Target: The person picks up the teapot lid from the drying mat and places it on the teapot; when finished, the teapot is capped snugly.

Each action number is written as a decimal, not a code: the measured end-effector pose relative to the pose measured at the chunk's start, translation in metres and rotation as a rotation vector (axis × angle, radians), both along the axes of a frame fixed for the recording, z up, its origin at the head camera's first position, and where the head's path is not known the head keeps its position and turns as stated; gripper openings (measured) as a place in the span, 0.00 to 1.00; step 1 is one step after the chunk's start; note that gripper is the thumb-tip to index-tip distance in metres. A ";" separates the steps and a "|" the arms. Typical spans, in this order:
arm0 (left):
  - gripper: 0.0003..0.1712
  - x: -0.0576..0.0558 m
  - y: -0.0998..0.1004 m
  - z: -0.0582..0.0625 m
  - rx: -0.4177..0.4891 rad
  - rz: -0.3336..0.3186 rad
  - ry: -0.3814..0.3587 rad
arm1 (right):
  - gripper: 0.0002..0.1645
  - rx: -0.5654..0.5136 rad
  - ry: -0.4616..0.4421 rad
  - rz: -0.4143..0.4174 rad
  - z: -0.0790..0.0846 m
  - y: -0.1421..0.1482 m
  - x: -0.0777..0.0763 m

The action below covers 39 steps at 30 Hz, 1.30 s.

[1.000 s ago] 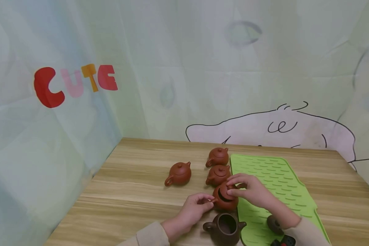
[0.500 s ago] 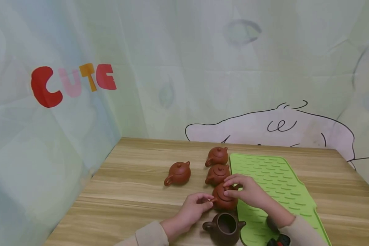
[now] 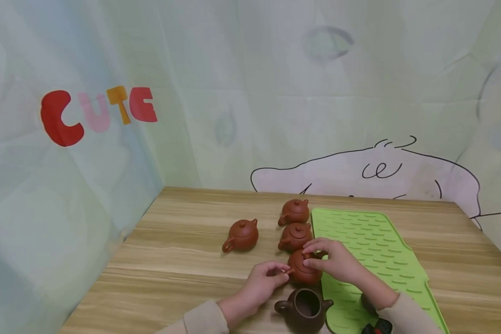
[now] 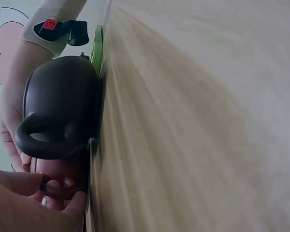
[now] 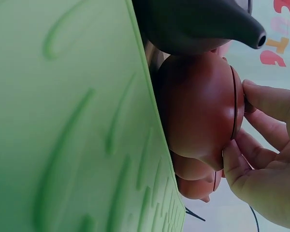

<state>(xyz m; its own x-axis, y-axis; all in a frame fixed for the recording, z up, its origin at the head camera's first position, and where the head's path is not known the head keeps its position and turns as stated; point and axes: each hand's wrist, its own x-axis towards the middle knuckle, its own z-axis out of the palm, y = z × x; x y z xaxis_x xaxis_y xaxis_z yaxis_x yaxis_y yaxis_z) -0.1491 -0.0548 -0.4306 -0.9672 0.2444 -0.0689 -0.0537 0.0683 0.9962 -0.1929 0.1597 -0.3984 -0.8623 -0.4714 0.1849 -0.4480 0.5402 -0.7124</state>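
Note:
Between both hands sits a reddish-brown clay teapot [image 3: 304, 276], third in a row running back along the green mat. My left hand [image 3: 260, 282] pinches its handle, seen close in the left wrist view [image 4: 63, 191]. From the right, my right hand [image 3: 337, 260] holds the knob of its lid [image 5: 238, 99], with fingertips right at the lid's edge. The lid lies in the teapot's mouth, a thin dark seam around it. Just in front stands a dark brown teapot [image 3: 291, 313] without a lid, its mouth open upward.
Two red-brown teapots [image 3: 296, 236] stand behind the held one, and another teapot [image 3: 243, 235] stands to the left. The green ribbed mat [image 3: 367, 241] lies on the wooden table [image 3: 171, 260]. A dark round piece [image 3: 367, 305] on the mat is partly hidden by the right forearm.
The lid, tilted with a dark gap showing one second ago, has come down level onto the held teapot. My right hand has shifted slightly left with it; my left hand has stayed at the handle.

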 end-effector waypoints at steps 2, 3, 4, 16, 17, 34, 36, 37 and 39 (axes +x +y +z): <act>0.12 0.000 0.000 0.000 -0.001 0.000 0.002 | 0.12 0.006 0.005 0.002 0.000 0.000 0.000; 0.12 -0.001 0.000 0.000 -0.003 0.000 0.004 | 0.12 0.008 0.008 0.004 0.000 0.000 0.000; 0.12 -0.001 0.000 0.000 -0.006 0.000 0.004 | 0.13 0.010 0.008 0.005 0.000 0.000 0.000; 0.16 -0.001 -0.006 0.004 -0.045 -0.030 -0.001 | 0.22 -0.040 -0.065 0.062 0.017 0.017 0.005; 0.17 -0.001 -0.008 0.005 -0.048 -0.029 0.008 | 0.23 -0.046 -0.073 0.059 0.019 0.020 0.007; 0.18 0.024 -0.030 0.014 -0.066 -0.135 0.000 | 0.17 -0.113 0.034 -0.029 0.001 0.100 0.051; 0.18 0.026 -0.029 0.012 -0.056 -0.148 -0.027 | 0.18 -0.117 0.014 -0.033 -0.004 0.106 0.054; 0.18 0.028 -0.028 0.011 -0.049 -0.154 -0.042 | 0.18 -0.115 -0.001 -0.041 -0.006 0.108 0.056; 0.18 0.031 -0.026 0.009 -0.036 -0.170 -0.067 | 0.18 -0.110 -0.024 -0.046 -0.011 0.112 0.059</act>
